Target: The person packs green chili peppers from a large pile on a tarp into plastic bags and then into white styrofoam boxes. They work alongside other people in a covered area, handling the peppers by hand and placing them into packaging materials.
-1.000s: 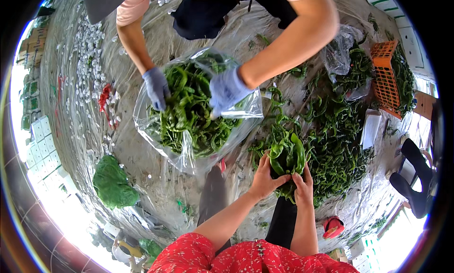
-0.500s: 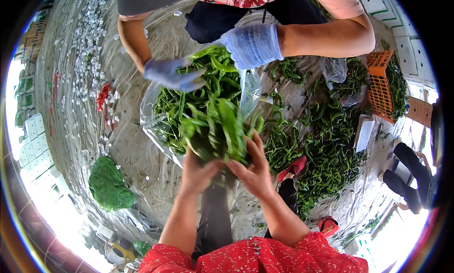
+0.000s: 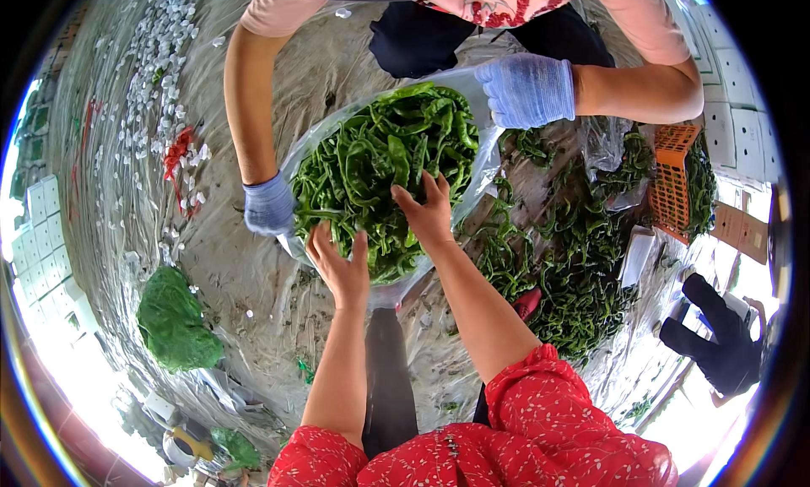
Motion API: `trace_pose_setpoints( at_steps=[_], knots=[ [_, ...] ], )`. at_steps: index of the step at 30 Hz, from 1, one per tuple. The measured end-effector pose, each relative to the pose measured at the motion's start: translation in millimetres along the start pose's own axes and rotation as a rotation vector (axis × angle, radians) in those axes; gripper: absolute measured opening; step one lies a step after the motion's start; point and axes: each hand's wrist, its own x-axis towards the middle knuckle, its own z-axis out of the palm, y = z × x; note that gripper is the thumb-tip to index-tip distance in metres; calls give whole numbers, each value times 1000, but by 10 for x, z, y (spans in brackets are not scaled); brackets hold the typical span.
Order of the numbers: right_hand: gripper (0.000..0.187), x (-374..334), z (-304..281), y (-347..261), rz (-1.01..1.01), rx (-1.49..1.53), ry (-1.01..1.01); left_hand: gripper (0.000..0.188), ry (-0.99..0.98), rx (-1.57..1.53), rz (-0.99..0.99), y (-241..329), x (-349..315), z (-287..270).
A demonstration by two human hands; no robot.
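Long green peppers (image 3: 392, 154) heap up inside a clear plastic bag (image 3: 305, 162) in front of me. My left hand (image 3: 342, 267) rests at the near left of the heap, its fingers apart on the peppers. Over the near right part is my right hand (image 3: 429, 213), thumb and fingers spread, gripping nothing. Facing me, a co-worker in blue gloves holds the bag's rim: one glove (image 3: 268, 204) at the left side, the other glove (image 3: 530, 90) closed at the far right.
Loose peppers (image 3: 582, 293) spread over the floor at right, beside an orange plastic crate (image 3: 672, 183). A green bag (image 3: 175, 318) lies at left, red string (image 3: 177, 154) beyond it. White boxes (image 3: 732, 107) stand far right; another person (image 3: 721, 335) is at the right edge.
The bunch of peppers in my hands now lies in the bag, and my hands have come apart over the heap. The co-worker's left-side glove moved from above the peppers to the bag's rim.
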Motion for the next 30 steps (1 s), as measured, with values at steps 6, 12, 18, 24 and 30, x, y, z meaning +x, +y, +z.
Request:
trace_pose_setpoints(
  at_steps=[6,12,18,24,30],
  knots=[
    [80,-36,141,-143,18,-87,-80,68,-390,690,-25,-579,-23,-318],
    [74,-187,26,-347,138,-169,-205,28,-636,392,-144,-708,-416,-1216],
    [69,-781,496,-610,-110,-379,-352,9,-481,-133,-157,-53,-713,-1729],
    [66,-167,132,-282,-75,-409,-244,9,-487,-323,-241,147,-573,-1765],
    [71,-57,-213,-126,-392,-281,-136,8,-535,-341,-205,52,-777,-1679]
  ],
)
